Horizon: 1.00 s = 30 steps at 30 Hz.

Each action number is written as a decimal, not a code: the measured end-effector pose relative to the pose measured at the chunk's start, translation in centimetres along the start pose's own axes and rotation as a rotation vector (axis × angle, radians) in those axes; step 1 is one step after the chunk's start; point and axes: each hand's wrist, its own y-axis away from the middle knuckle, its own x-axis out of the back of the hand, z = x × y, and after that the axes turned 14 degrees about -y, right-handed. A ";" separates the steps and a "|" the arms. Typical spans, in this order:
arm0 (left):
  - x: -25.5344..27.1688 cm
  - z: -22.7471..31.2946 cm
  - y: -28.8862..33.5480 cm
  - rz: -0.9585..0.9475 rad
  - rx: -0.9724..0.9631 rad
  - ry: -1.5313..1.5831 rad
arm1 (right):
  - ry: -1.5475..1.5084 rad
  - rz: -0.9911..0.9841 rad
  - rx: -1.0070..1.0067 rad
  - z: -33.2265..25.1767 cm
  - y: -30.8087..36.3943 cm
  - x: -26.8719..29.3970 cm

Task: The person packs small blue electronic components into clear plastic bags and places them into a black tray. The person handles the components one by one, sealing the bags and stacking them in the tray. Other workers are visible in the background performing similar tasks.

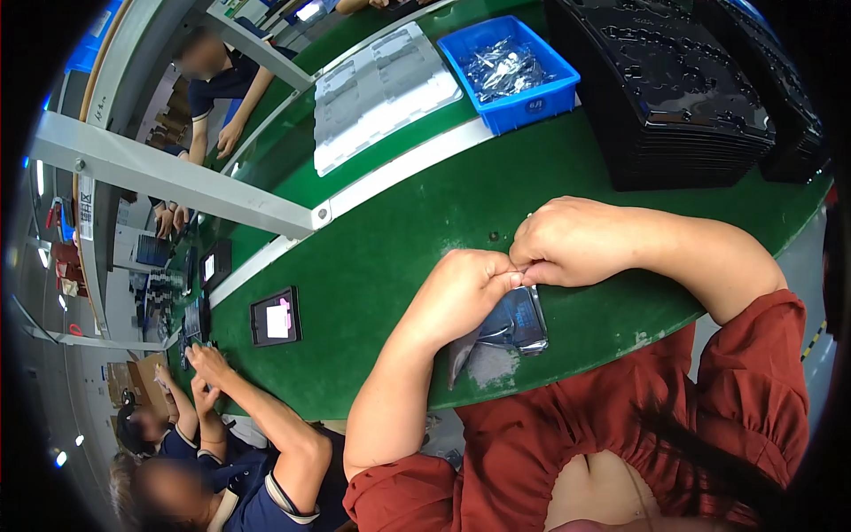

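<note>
On the green table near its front edge lies a dark, shiny rectangular packet (525,321), seemingly wrapped in clear plastic film. My left hand (467,288) is closed in a pinch at the packet's far edge. Against it, fingertips touching, my right hand (567,244) pinches at the same edge. The fingers hide exactly what lies between them. Loose clear plastic spreads out at the packet's left side, below my left hand.
A blue bin (534,113) of small clear packets stands beyond my hands. Tall black tray stacks (691,155) rise at the far right. A pale moulded tray (381,97) lies across a white rail (408,158). Left are a small black tray (257,330), a metal beam (177,168) and co-workers.
</note>
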 end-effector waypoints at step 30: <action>1.2 -5.1 -0.6 0.487 0.224 0.503 | 0.471 0.180 0.555 -4.0 1.2 -2.1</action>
